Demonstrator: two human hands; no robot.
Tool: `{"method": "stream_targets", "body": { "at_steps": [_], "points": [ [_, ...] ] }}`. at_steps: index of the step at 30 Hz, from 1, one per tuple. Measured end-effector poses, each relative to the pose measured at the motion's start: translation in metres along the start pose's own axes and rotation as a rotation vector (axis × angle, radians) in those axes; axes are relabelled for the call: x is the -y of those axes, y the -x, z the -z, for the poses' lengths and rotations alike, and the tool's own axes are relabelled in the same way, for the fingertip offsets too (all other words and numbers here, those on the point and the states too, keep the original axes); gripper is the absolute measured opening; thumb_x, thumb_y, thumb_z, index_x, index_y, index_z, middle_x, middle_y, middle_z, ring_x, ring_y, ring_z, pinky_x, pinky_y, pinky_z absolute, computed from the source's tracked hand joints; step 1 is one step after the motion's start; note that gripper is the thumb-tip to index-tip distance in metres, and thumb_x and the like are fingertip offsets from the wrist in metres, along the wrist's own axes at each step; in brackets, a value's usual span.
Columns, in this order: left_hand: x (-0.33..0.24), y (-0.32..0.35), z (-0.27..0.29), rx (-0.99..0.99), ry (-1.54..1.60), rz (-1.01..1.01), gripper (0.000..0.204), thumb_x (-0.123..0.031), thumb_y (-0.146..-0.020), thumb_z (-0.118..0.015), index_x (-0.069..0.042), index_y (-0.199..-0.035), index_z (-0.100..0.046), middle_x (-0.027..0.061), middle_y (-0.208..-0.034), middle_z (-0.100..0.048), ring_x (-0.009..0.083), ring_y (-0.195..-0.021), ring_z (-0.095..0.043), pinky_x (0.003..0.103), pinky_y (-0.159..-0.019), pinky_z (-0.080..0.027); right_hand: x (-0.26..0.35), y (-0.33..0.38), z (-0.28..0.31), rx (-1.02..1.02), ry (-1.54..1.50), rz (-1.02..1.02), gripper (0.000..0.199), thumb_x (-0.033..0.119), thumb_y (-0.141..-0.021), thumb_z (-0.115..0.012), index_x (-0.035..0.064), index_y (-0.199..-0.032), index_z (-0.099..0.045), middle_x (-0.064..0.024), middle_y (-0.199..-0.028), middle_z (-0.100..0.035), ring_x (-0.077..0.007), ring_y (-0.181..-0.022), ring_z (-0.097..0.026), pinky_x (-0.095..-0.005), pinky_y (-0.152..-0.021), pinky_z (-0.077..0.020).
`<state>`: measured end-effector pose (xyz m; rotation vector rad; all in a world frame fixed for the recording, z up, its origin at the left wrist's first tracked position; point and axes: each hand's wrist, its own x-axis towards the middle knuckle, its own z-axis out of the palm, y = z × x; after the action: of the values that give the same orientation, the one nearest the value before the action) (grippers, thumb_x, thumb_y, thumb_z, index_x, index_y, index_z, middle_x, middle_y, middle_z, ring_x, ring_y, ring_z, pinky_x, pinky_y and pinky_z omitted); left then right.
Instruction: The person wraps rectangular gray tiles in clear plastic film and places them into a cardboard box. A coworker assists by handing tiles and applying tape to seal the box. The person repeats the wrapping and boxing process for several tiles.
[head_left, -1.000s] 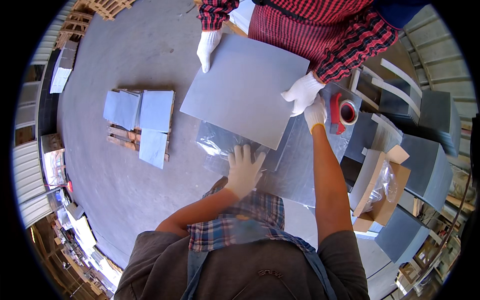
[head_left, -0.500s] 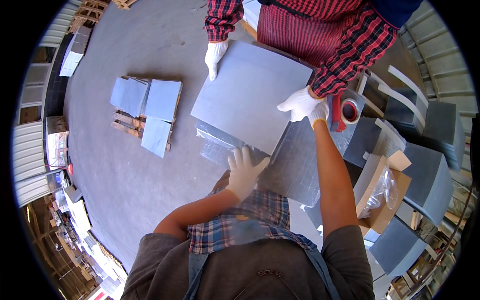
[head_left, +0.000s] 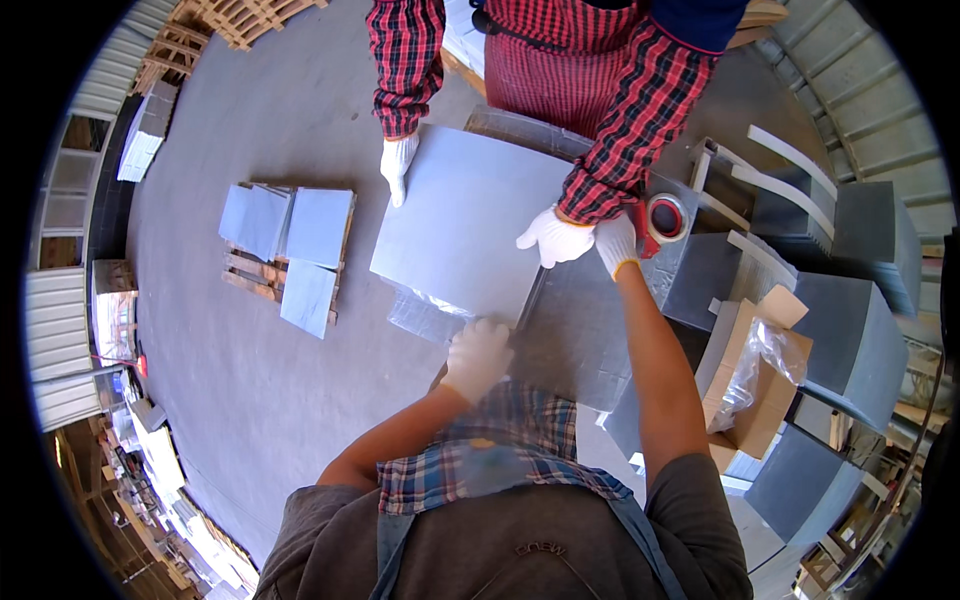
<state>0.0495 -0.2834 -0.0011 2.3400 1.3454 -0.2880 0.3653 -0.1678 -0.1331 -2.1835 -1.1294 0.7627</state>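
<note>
A grey square slab point(head_left: 470, 220) lies on a stack with clear plastic film point(head_left: 425, 312) showing under its near left edge. My left hand point(head_left: 478, 358), in a white glove, is at the slab's near edge. Its fingers look curled in, slightly blurred, and what they may hold is hidden. My gloved right hand point(head_left: 617, 245) rests right of the slab, beside a red tape dispenser point(head_left: 662, 222); the co-worker's sleeve and glove hide part of its fingers. The co-worker's gloved hands point(head_left: 398, 168) are on the slab's left and right sides.
Several slabs point(head_left: 322, 225) lie on a wooden pallet at left. On the right stand an open cardboard box point(head_left: 735, 385) with clear plastic and several dark slab stacks point(head_left: 850, 340). Wooden pallets point(head_left: 245, 20) lie at the far left. The co-worker stands across from me.
The co-worker has shifted the top slab slightly, squaring it more with the stack. My left hand's spread fingers have curled in. My right hand stays beside the tape dispenser. The view has shifted.
</note>
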Motion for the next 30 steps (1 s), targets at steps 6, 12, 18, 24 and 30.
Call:
{"method": "stream_targets", "body": {
  "at_steps": [6,12,18,24,30],
  "points": [
    [-0.003,-0.012,0.017,0.053,0.102,-0.019,0.03,-0.035,-0.089,-0.062,-0.01,-0.104,-0.069,0.0175,-0.101,-0.065,0.0388,-0.097,-0.064,0.051,-0.081,-0.052,0.05,0.131,0.054,-0.115,-0.407,0.012,0.035,0.027,-0.096,-0.062,0.0041,-0.121,-0.067,-0.0179,-0.117,-0.07,-0.0323,-0.11,-0.066,-0.0381,-0.096,-0.049],
    [-0.009,-0.021,0.025,0.144,0.084,-0.123,0.033,-0.036,-0.087,-0.059,-0.005,-0.093,-0.069,0.0214,-0.097,-0.068,0.0417,-0.093,-0.065,0.053,-0.081,-0.051,0.023,0.236,0.075,-0.309,-0.427,-0.117,0.035,0.03,-0.095,-0.062,0.0071,-0.121,-0.067,-0.0151,-0.115,-0.071,-0.03,-0.106,-0.068,-0.0372,-0.094,-0.0506],
    [-0.005,-0.041,0.012,0.371,-0.1,-0.248,0.046,-0.045,-0.087,-0.054,-0.002,-0.093,-0.072,0.0223,-0.1,-0.071,0.0422,-0.096,-0.066,0.053,-0.085,-0.05,-0.03,0.306,0.121,-0.549,-0.55,-0.45,0.035,0.026,-0.097,-0.061,0.0031,-0.123,-0.066,-0.0128,-0.11,-0.071,-0.0227,-0.1,-0.067,-0.0342,-0.093,-0.0497],
    [-0.003,-0.028,-0.011,0.484,-0.106,-0.47,0.049,-0.046,-0.086,-0.053,-0.002,-0.092,-0.073,0.0231,-0.097,-0.071,0.0422,-0.095,-0.067,0.052,-0.085,-0.051,-0.157,0.324,0.169,-0.891,-0.366,-0.673,0.041,0.021,-0.096,-0.061,0.0063,-0.134,-0.059,-0.0154,-0.135,-0.062,-0.0311,-0.122,-0.06,-0.0366,-0.101,-0.0469],
    [-0.049,0.012,0.002,0.69,-0.098,-0.328,0.048,-0.047,-0.09,-0.055,-0.003,-0.096,-0.071,0.0223,-0.098,-0.071,0.0408,-0.096,-0.066,0.049,-0.085,-0.051,-0.216,0.286,0.237,-0.542,0.21,-0.804,0.081,0.038,-0.08,-0.074,0.0206,-0.151,-0.04,-0.0139,-0.153,-0.045,-0.0369,-0.133,-0.049,-0.047,-0.108,-0.0436]
  ]
}}
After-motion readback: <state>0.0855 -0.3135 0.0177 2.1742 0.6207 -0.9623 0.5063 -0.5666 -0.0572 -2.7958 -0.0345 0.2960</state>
